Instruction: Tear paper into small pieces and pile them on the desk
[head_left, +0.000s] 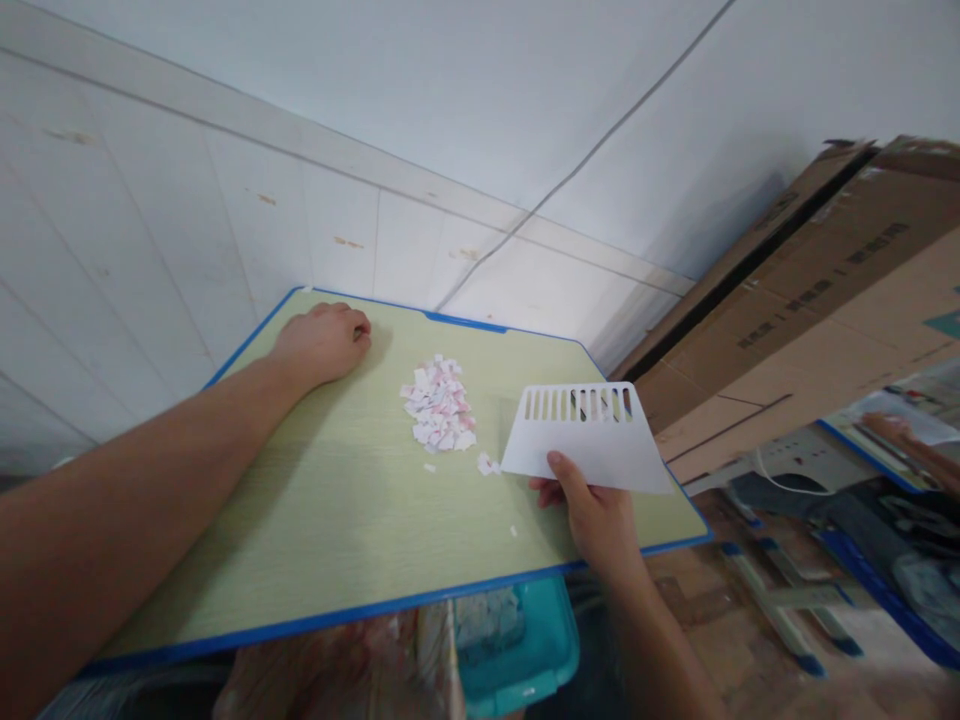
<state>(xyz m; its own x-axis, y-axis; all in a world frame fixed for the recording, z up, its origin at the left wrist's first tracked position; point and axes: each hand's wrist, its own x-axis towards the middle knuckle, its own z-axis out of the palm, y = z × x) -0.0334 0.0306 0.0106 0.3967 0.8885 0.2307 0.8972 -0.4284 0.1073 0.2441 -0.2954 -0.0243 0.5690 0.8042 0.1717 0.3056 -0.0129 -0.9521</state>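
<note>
My right hand [600, 515] grips a flat white sheet with a row of slots [585, 445] along its far edge, thumb on top. The sheet is tilted above the right part of a pale green tabletop [352, 530] with a blue rim. At the table's far left rests my left hand [322, 340], its fingers curled closed; what is inside them, if anything, is hidden. Between my hands lies a heap of torn paper scraps [441, 403], white with pink marks. A few loose scraps [487, 464] lie between the heap and the sheet.
Tall flattened cardboard boxes [810, 320] lean by the table's right edge. Behind is a white wall with a grey cable [600, 140]. Under the near edge sits a turquoise bin [551, 640]. At far right another person's arm [911, 440] reaches over another table.
</note>
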